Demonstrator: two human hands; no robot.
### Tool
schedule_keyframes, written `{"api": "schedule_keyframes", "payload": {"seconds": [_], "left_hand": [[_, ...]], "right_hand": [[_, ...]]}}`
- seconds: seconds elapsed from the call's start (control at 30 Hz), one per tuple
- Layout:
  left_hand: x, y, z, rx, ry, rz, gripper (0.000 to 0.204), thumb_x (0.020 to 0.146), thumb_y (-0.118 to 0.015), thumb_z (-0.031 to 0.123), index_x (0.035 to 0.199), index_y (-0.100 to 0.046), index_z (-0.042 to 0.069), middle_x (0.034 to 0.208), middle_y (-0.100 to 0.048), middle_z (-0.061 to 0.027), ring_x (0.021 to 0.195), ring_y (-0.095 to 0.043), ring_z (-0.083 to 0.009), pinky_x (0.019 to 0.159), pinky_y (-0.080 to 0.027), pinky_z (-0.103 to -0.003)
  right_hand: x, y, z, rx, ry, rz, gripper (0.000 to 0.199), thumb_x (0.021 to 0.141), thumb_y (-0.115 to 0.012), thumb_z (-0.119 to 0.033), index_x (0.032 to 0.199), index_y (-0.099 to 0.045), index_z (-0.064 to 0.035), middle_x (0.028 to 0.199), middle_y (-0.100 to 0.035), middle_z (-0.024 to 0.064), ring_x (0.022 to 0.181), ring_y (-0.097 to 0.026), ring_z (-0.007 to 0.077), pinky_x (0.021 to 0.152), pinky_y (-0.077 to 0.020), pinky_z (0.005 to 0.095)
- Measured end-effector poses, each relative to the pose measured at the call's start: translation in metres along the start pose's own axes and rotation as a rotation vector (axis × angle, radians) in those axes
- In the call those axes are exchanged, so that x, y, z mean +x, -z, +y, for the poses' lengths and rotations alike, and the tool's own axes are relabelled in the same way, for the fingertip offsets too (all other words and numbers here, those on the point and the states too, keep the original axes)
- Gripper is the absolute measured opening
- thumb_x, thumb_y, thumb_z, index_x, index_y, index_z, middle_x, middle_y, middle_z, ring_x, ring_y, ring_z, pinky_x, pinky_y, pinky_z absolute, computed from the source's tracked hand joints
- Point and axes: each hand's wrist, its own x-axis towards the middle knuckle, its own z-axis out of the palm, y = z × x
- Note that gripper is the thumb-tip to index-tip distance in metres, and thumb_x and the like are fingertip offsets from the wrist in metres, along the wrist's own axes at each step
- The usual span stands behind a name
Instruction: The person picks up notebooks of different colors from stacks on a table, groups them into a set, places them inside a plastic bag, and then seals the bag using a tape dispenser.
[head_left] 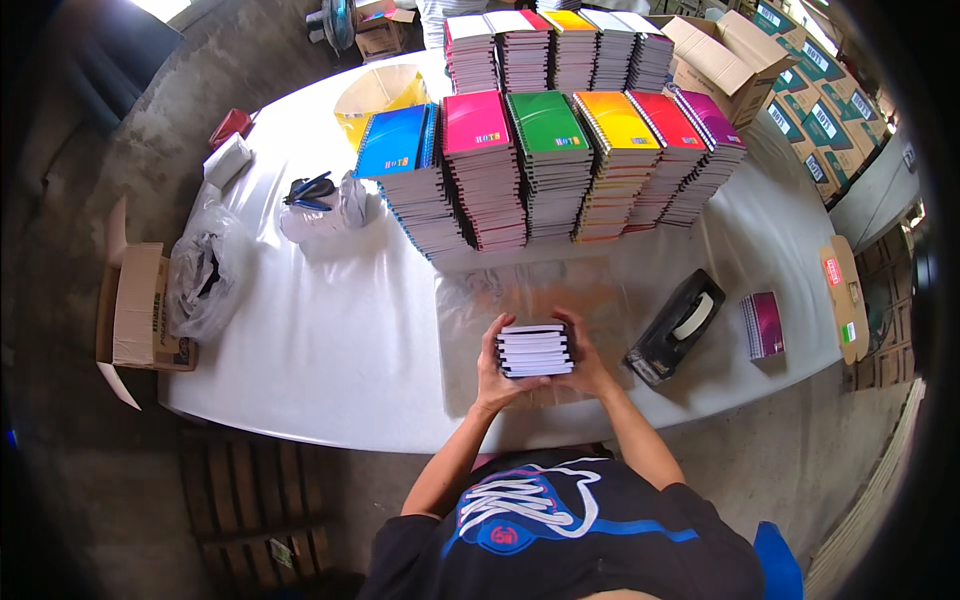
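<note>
Between my two hands is a small stack of notebooks [534, 352], its white page edges and dark bindings facing up. My left hand [492, 372] wraps its left side and my right hand [584, 362] its right side, with the thumbs at the near edge. Beneath them a clear plastic sheet or bag [462, 330] lies on the white-covered table [300, 370]. A black tape dispenser [672, 330] stands to the right of my right hand. Farther right is a small purple spiral notebook stack [763, 325].
Tall stacks of coloured spiral notebooks [486, 190] line the far side, with more stacks [575, 55] behind. Blue-handled pliers [310, 192] rest on a plastic-wrapped bundle at the left. An open carton [140, 305] and crumpled plastic [205, 275] sit at the left edge; cartons [820, 120] stand back right.
</note>
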Motion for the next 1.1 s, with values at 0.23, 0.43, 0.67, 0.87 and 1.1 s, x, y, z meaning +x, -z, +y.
{"api": "schedule_keyframes", "payload": {"seconds": [0.23,0.43,0.67,0.87,1.1], "left_hand": [[-0.009,-0.011,-0.023,0.068,0.069,0.118,0.095,0.043,-0.092,0.035,0.119,-0.045,0.002,0.103,-0.060,-0.0123,0.095,-0.061,-0.0251,0.084,-0.048,-0.035],[-0.014,-0.013,-0.048,0.190,0.021,0.151,0.095,0.040,-0.091,0.042,0.114,-0.046,0.003,0.100,-0.062,-0.0118,0.092,-0.062,-0.0271,0.081,-0.049,-0.037],[0.003,0.005,-0.018,0.249,0.138,0.042,0.103,0.050,-0.088,0.038,0.130,-0.036,-0.001,0.124,-0.048,-0.0206,0.117,-0.048,-0.0341,0.098,-0.038,-0.039],[-0.032,0.039,-0.008,1.270,0.379,-0.163,0.078,0.090,-0.043,0.050,0.142,-0.019,-0.003,0.148,-0.012,-0.0260,0.138,-0.010,-0.0404,0.108,-0.014,-0.053],[-0.036,0.036,-0.018,1.249,0.439,-0.174,0.077,0.090,-0.040,0.050,0.142,-0.019,-0.002,0.150,-0.012,-0.0227,0.139,-0.009,-0.0371,0.108,-0.013,-0.055]], "right_hand": [[0.003,-0.013,-0.011,0.227,-0.098,0.012,0.089,0.055,-0.085,-0.011,0.130,-0.037,-0.0089,0.113,-0.051,0.0049,0.107,-0.049,0.0165,0.093,-0.0403,0.0308],[-0.003,-0.017,0.025,0.026,-0.045,0.095,0.079,0.057,-0.085,-0.013,0.124,-0.043,-0.0065,0.112,-0.054,0.0078,0.106,-0.052,0.0185,0.093,-0.0412,0.0318],[0.019,-0.015,0.010,0.157,-0.155,0.121,0.082,0.054,-0.086,-0.014,0.125,-0.046,-0.0055,0.115,-0.058,0.0069,0.104,-0.056,0.0179,0.091,-0.0447,0.0320],[0.048,0.007,-0.030,0.308,-0.756,-0.138,0.062,0.055,-0.086,-0.012,0.111,-0.060,-0.0044,0.103,-0.065,0.0088,0.093,-0.062,0.0182,0.084,-0.0496,0.0317],[0.043,0.004,-0.011,0.210,-0.798,-0.161,0.063,0.054,-0.088,-0.019,0.109,-0.062,-0.0024,0.102,-0.066,0.0105,0.091,-0.063,0.0190,0.083,-0.0504,0.0326]]}}
